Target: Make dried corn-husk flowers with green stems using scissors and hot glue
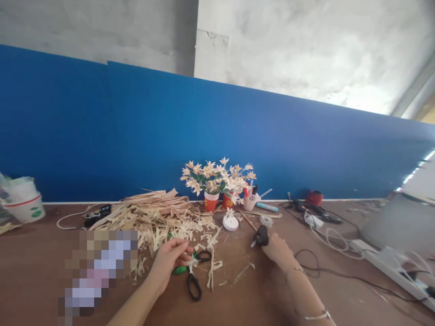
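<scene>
My left hand hovers over the table with loosely curled fingers and nothing clearly visible in them. Beside and partly behind its fingertips lie scissors with black handles and a green object. My right hand has its fingers closed around a black object, right of the middle. Pale flowers on green stems stand in red paper cups near the blue panel. In front of them, one pale flower rests at a round white object.
A heap of dried strips spreads left of centre. A roll of clear tape and a cup of tools are behind my right hand. Cables and a power strip lie right; a white bucket stands left. Part of the left side is pixelated.
</scene>
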